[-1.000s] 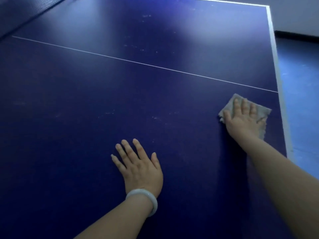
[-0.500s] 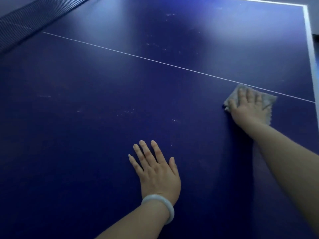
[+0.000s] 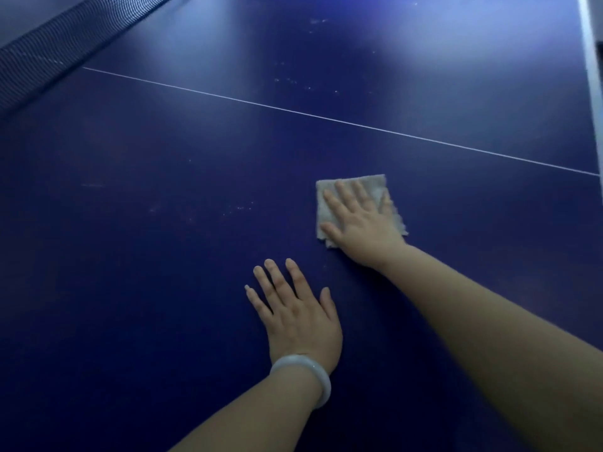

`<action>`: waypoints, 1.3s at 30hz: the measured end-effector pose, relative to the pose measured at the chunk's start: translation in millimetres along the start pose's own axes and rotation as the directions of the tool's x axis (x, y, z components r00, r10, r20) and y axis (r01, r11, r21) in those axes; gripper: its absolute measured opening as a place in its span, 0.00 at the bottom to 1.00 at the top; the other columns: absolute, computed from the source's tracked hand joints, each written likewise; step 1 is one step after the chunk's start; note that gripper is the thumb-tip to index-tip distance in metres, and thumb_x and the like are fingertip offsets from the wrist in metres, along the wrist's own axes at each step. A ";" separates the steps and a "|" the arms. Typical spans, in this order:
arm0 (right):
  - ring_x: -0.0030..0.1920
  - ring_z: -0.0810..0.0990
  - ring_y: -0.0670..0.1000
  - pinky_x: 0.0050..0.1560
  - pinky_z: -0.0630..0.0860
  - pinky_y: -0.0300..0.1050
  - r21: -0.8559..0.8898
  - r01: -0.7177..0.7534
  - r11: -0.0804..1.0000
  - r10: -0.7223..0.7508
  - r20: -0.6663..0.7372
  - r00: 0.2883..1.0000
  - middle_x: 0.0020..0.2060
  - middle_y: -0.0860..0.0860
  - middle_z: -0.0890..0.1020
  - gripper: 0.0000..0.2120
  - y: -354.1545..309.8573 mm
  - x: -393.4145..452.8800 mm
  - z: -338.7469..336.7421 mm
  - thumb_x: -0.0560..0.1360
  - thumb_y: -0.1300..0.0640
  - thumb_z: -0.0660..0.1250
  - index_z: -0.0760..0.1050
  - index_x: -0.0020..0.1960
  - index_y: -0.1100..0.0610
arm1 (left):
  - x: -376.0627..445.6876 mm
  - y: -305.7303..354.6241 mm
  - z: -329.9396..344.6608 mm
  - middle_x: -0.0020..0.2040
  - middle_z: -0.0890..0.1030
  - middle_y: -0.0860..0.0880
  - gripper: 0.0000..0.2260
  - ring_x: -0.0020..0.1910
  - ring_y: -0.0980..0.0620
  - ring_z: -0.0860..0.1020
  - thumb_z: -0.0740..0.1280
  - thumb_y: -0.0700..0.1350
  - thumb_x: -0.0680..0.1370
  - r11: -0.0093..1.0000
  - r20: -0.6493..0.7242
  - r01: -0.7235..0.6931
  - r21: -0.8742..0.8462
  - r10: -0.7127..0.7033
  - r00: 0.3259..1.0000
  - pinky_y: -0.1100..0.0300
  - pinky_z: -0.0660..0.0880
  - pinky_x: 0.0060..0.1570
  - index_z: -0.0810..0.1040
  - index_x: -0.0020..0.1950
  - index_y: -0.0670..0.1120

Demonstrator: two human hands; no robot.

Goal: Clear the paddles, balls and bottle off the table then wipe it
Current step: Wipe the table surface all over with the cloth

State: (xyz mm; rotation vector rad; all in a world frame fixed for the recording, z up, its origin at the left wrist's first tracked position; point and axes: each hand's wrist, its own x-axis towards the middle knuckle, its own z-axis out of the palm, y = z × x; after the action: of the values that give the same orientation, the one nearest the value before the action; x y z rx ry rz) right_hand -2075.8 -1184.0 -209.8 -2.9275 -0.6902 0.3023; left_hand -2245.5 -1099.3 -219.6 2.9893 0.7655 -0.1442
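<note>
A dark blue table-tennis table (image 3: 137, 256) fills the view. My right hand (image 3: 362, 223) lies flat with straight fingers on a grey cloth (image 3: 326, 190) and presses it onto the tabletop, just below the thin white centre line (image 3: 293, 109). Palm down on the bare surface, my left hand (image 3: 297, 308) rests below and to the left of the cloth, a pale bangle on its wrist. No paddles, balls or bottle are in view.
The dark net (image 3: 55, 50) crosses the upper left corner. The table's white edge line (image 3: 590, 53) runs down the far right. Pale specks and smudges (image 3: 287, 81) dot the surface above the centre line and left of the cloth.
My right hand has slid the cloth leftward across the table, away from the white edge and toward my left hand. The view has shifted left, showing more of the net.
</note>
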 end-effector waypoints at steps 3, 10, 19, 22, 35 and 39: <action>0.79 0.38 0.54 0.74 0.40 0.69 0.090 -0.400 0.912 0.403 -0.025 0.915 0.79 0.47 0.40 0.31 78.6 -44.6 -7.3 0.81 0.37 0.45 0.41 0.80 0.44 | 0.2 -0.8 -0.1 0.79 0.45 0.35 0.33 0.78 0.35 0.41 0.39 0.59 0.79 1.000 0.001 -0.007 -0.014 0.007 1.000 0.35 0.41 0.74 0.43 0.79 0.41; 0.78 0.37 0.59 0.71 0.42 0.74 0.202 -0.689 0.696 0.707 -0.029 0.707 0.79 0.52 0.40 0.31 46.3 -85.9 1.0 0.81 0.40 0.44 0.40 0.80 0.49 | -0.3 0.0 -2.5 0.79 0.44 0.35 0.33 0.78 0.35 0.41 0.39 0.59 0.79 1.000 0.020 -0.011 -0.011 0.011 1.000 0.35 0.41 0.74 0.43 0.79 0.41; 0.79 0.39 0.50 0.74 0.40 0.67 0.052 -0.385 0.921 0.388 -0.069 0.919 0.79 0.44 0.42 0.29 48.6 -119.1 12.2 0.81 0.38 0.44 0.41 0.79 0.42 | -0.7 -3.8 -3.4 0.79 0.45 0.35 0.33 0.78 0.35 0.42 0.41 0.58 0.80 0.998 0.025 -0.029 -0.058 0.031 0.999 0.35 0.42 0.74 0.43 0.79 0.41; 0.79 0.40 0.54 0.74 0.44 0.69 0.192 -0.682 0.706 0.702 -0.056 0.710 0.80 0.48 0.42 0.30 104.0 -188.0 14.0 0.81 0.38 0.43 0.39 0.79 0.45 | -1.7 -5.0 -5.8 0.79 0.45 0.34 0.33 0.77 0.34 0.42 0.40 0.58 0.80 0.997 0.039 -0.043 -0.059 0.046 0.998 0.35 0.42 0.74 0.42 0.79 0.40; 0.77 0.33 0.51 0.74 0.36 0.67 0.127 -0.550 0.825 0.561 -0.069 0.825 0.78 0.45 0.36 0.32 -13.6 -177.5 34.4 0.78 0.35 0.37 0.33 0.78 0.44 | 1.5 -23.9 -19.0 0.79 0.41 0.38 0.30 0.78 0.39 0.38 0.48 0.57 0.82 0.969 0.108 -0.144 -0.201 0.168 0.980 0.40 0.39 0.75 0.44 0.80 0.44; 0.78 0.33 0.50 0.75 0.37 0.66 0.134 -0.516 0.846 0.528 -0.074 0.846 0.79 0.44 0.37 0.32 -10.5 -182.2 33.8 0.78 0.35 0.37 0.34 0.78 0.43 | 9.9 -88.8 -22.7 0.80 0.45 0.43 0.30 0.79 0.45 0.43 0.48 0.58 0.82 0.904 0.052 -0.393 -0.172 0.406 0.912 0.49 0.46 0.77 0.46 0.80 0.45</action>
State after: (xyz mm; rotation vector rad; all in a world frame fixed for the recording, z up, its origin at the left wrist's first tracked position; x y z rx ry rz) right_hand -2247.4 -1254.8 -210.8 -2.9396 0.1570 0.2134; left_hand -2277.9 -1015.1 -200.5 2.8877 0.1337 -0.1815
